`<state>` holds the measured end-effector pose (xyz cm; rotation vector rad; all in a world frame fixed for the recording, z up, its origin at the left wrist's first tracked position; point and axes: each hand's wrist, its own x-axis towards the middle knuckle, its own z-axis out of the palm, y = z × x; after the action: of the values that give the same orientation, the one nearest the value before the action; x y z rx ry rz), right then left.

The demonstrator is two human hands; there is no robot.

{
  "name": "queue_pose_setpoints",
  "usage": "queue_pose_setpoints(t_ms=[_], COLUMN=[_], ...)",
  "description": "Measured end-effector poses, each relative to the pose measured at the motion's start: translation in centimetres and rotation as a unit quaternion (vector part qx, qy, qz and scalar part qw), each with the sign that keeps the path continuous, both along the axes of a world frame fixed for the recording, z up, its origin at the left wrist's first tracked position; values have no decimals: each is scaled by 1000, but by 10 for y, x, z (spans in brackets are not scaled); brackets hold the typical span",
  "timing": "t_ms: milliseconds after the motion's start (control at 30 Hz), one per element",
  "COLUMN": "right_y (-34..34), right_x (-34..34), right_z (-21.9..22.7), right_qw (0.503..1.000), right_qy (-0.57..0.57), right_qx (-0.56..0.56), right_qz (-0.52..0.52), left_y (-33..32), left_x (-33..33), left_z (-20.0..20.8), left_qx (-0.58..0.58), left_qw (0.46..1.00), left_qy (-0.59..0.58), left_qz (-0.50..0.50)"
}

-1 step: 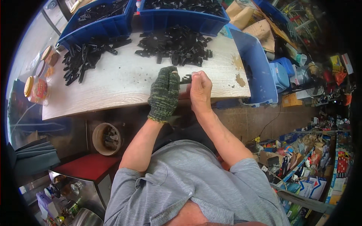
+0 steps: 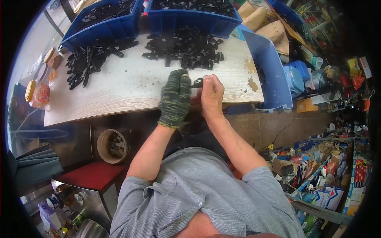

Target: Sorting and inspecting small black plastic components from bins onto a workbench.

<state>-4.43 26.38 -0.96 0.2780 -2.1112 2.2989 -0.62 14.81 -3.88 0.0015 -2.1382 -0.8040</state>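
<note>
One black part [image 2: 197,83] at the counter [image 2: 119,89]

In the head view, the grip of the bare right hand [image 2: 211,95] was pinched tight, thumb over fingers, on the black part's right end. The gloved left hand [image 2: 175,97] had its fingers together at the other end; I could not tell whether its grip held anything. Beyond lay two black piles [image 2: 184,48], near two blue tubs [image 2: 190,22].

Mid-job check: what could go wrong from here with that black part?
The black part is held near the front edge of the table, so a slip might drop it off. The right hand is bare, unlike the gloved left hand, so any sharp edge might nick it.
</note>
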Motion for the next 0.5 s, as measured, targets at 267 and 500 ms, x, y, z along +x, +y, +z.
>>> queue_pose_setpoints(t_ms=[267, 500], right_y=[10, 1], right_x=[-10, -1], right_z=[-7, 19], right_qw=[999, 991], right_qy=[38, -109], right_qx=[21, -71], right_qz=[20, 41], left_y=[31, -53], left_x=[1, -31], left_z=[34, 19], left_qx=[265, 12], left_qw=[947, 992], left_qy=[-173, -21], left_qz=[-53, 125])
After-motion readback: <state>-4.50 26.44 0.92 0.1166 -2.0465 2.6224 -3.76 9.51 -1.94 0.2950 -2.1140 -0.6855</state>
